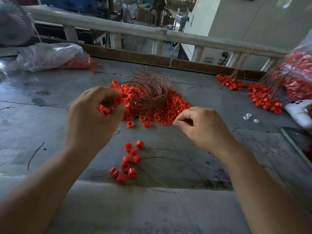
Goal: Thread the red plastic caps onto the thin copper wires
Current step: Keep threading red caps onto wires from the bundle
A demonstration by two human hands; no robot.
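Observation:
A heap of loose red plastic caps [170,108] lies mid-table around a nest-like bundle of thin copper wires [148,92]. My left hand [94,114] is raised over the heap's left side, fingers curled round several red caps [105,109], with one cap pinched at the fingertips. My right hand [200,125] hovers at the heap's right edge, thumb and forefinger pinched together; whether a wire is between them is too fine to tell. A small group of caps threaded on wires [129,162] lies near the front edge between my forearms.
Caps strung on wires [263,97] are piled at the right by a plastic bag of caps [297,78]. Another clear bag with caps [50,56] lies at the back left. A white phone [298,112] and small white pieces [249,117] sit at right.

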